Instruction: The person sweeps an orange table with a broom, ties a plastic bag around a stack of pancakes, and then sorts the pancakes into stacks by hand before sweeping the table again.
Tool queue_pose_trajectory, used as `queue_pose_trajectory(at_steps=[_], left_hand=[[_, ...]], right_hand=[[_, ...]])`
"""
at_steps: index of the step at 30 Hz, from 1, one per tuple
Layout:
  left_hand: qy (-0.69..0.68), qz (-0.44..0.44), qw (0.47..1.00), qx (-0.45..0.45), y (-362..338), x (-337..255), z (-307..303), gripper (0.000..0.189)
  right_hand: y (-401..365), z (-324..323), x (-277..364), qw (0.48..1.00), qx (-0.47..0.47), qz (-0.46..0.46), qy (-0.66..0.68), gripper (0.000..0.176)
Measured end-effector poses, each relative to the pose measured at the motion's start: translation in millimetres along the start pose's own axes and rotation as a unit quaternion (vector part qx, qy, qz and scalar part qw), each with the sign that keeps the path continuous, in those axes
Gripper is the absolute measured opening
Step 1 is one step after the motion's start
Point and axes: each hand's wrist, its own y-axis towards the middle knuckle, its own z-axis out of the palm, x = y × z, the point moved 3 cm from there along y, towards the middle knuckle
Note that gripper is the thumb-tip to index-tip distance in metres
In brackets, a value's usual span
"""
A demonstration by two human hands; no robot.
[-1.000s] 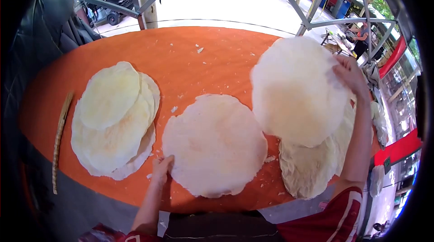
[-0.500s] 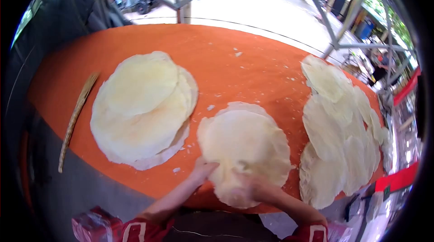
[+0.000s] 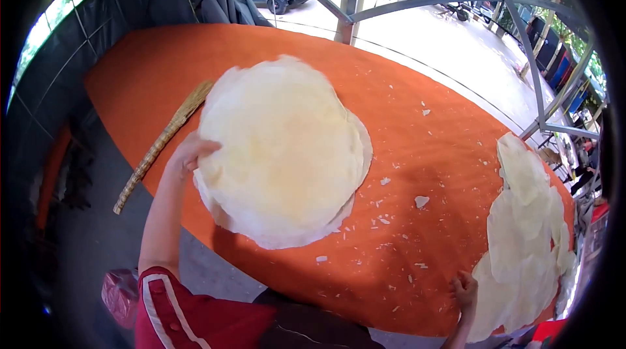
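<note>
A stack of large, pale, round flat sheets (image 3: 280, 153) lies on the orange table (image 3: 417, 238). My left hand (image 3: 192, 152) is closed on the left edge of the top sheet, thumb and fingers at its rim. My right hand (image 3: 464, 289) is near the table's front edge with its fingers curled, beside the left edge of a spread-out pile of overlapping pale sheets (image 3: 521, 238). Whether the right hand holds anything is too small to tell.
A woven stick-like brush (image 3: 163, 140) lies left of the stack, its end past the table edge. Pale crumbs and a larger flake (image 3: 422, 201) are scattered mid-table. Metal frame bars (image 3: 430, 0) stand beyond. A red plastic bag (image 3: 120, 297) is below left.
The sheet that lay front and centre under both hands is now on top of the left stack. My left hand moved up and left with it; my right hand moved right. The view has turned left.
</note>
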Motion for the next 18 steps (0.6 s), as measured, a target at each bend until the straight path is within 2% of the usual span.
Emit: queue_pose_trajectory(at_steps=[2,3,4,5,6,7,8,9,10,11,12,13,16,18], left_hand=[[0.204,-0.072,0.97,-0.112,23.3,52.5,-57.9,0.077],[0.356,-0.041,0.89,-0.283,18.8,77.0,-63.9,0.106],[0.514,-0.105,0.788,-0.322,5.6,70.7,-31.2,0.115],[0.562,-0.023,0.773,-0.294,-3.8,75.1,-0.9,0.11],[0.676,0.024,0.699,-0.233,-10.3,81.6,29.8,0.102],[0.688,0.065,0.707,-0.151,-15.8,82.1,63.2,0.091],[0.693,0.088,0.714,-0.049,-18.0,92.0,84.6,0.083],[0.682,0.096,0.725,-0.012,-11.8,119.2,86.1,0.078],[0.687,0.129,0.715,-0.031,-5.6,142.8,80.1,0.077],[0.686,0.133,0.714,-0.04,-4.1,147.7,77.9,0.076],[0.692,0.087,0.716,-0.033,-5.8,137.1,83.2,0.076],[0.682,0.048,0.729,-0.036,-20.8,110.2,102.6,0.072],[0.567,0.245,0.776,-0.127,-40.8,92.1,118.8,0.064],[0.495,0.269,0.824,-0.065,-67.1,87.0,164.3,0.059]], right_hand=[[-1.9,14.6,-17.2,0.999,-0.003,-0.01,-0.032,0.031],[-4.4,21.0,-28.2,0.999,-0.012,-0.011,-0.034,0.03],[-8.4,23.6,-35.4,0.999,-0.024,-0.008,-0.036,0.03],[-16.8,27.2,-6.3,0.996,-0.012,-0.014,-0.083,0.025],[-27.6,20.2,24.4,0.991,-0.013,-0.004,-0.131,0.02],[-26.6,19.1,1.6,0.981,-0.035,-0.047,-0.187,0.017],[-32.4,17.7,7.7,0.962,-0.092,-0.125,-0.224,0.017],[-36.5,10.7,21.5,0.938,-0.111,-0.139,-0.298,0.017],[-30.0,8.4,-20.0,0.964,-0.104,-0.014,-0.243,0.017],[-26.3,0.5,-12.5,0.951,-0.188,-0.061,-0.236,0.017],[-20.2,-8.6,-17.4,0.942,-0.205,-0.09,-0.25,0.014],[-10.8,-16.4,-34.4,0.933,-0.219,-0.059,-0.281,0.017],[20.0,-39.3,-78.7,0.9,-0.246,-0.034,-0.359,0.027],[37.5,-53.0,-106.8,0.876,-0.284,-0.055,-0.385,0.03]])
